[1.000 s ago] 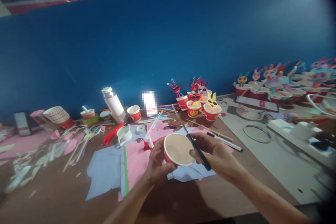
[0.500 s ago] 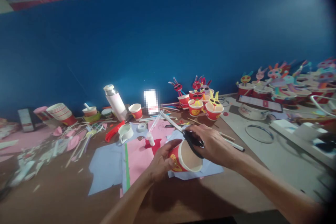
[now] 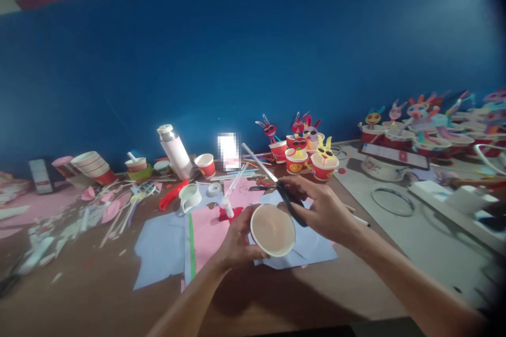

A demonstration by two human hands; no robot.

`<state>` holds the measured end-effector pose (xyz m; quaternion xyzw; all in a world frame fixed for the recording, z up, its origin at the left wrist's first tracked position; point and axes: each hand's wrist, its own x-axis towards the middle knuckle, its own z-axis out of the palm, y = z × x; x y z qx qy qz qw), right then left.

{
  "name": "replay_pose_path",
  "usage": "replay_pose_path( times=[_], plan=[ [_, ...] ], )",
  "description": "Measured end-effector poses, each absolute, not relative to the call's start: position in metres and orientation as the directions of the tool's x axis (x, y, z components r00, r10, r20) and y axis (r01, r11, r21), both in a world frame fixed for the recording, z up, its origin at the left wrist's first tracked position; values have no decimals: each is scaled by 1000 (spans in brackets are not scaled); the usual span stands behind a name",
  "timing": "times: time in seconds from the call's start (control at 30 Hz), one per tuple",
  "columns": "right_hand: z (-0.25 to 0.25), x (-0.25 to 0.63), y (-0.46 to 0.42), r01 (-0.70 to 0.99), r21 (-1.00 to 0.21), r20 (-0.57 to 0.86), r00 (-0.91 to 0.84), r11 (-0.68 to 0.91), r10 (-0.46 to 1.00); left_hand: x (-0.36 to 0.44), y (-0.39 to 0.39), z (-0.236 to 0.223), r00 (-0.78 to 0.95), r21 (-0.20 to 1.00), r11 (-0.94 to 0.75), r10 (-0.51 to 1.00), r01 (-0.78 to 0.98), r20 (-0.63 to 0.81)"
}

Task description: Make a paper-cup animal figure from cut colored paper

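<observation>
Tilted toward me, a paper cup (image 3: 273,230) shows its pale rim and tan inside. My left hand (image 3: 236,245) grips it from the left side, fingers behind the wall and thumb near the lower rim. A pair of scissors (image 3: 290,201) with black handles is in my right hand (image 3: 322,209), just right of the cup. Its blades point up and to the left, away from the cup, and look closed together. Below the hands lie blue paper sheets (image 3: 312,250) and a pink sheet (image 3: 205,237). A small white glue bottle (image 3: 226,206) stands beyond my left hand.
Decorated red cups (image 3: 295,160) with paper figures stand at the back, more at far right. A white flask (image 3: 176,152), a white mug (image 3: 190,198) and stacked cups (image 3: 95,166) are on the left among paper scraps (image 3: 51,237). A power strip (image 3: 443,205) lies right.
The cup has turned so its opening faces me and its printed side is hidden. My right hand has drawn the scissors slightly away from the rim, to the right.
</observation>
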<state>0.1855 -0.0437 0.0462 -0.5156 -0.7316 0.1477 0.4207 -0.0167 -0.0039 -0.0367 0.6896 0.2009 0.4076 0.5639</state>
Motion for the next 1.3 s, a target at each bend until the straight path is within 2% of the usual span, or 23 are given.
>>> replay_pose_path(
  times=[0.1,0.2,0.3,0.43,0.6,0.7,0.8,0.93,1.0,1.07,1.1,1.17,1.23,1.3],
  plan=[
    [40,190,-47,516,-780,363,-86,353,928,-16,-4,-36,523,881,-454,722,-135,452],
    [38,189,-53,549,-775,313,-94,312,945,-14,-6,-32,505,779,-620,647,-87,572],
    [41,186,-58,669,-652,373,-129,358,919,-14,-9,-29,563,762,-642,601,-82,567],
    [46,184,-61,793,-397,470,-257,463,844,-16,-11,-29,654,825,-521,550,-218,520],
    [43,180,-60,839,-135,538,-385,527,750,-21,-8,-38,606,815,-535,580,-221,545],
    [40,175,-58,828,-46,573,-436,558,694,-21,-7,-41,547,851,-484,664,-204,509],
    [37,171,-54,818,-30,593,-448,574,669,-18,-9,-37,531,879,-446,711,-167,461],
    [35,171,-51,834,-138,620,-349,535,703,-19,-10,-29,477,913,-379,781,-150,403],
    [36,175,-54,836,-268,630,-223,478,743,-20,-8,-29,442,939,-309,829,-148,342],
    [37,181,-62,785,-468,570,-82,405,818,-22,-5,-31,388,951,-264,869,-162,307],
    [37,184,-68,724,-591,487,-31,356,873,-22,-4,-33,352,953,-249,888,-171,295],
    [36,189,-82,559,-807,221,-16,191,975,-20,-2,-35,294,957,-236,915,-169,278],
    [32,192,-96,407,-913,-16,-78,17,997,-17,-1,-36,274,959,-229,924,-164,268],
    [29,194,-106,313,-945,-152,-152,-98,977,-14,-1,-34,286,959,-223,921,-175,266]
  ],
)
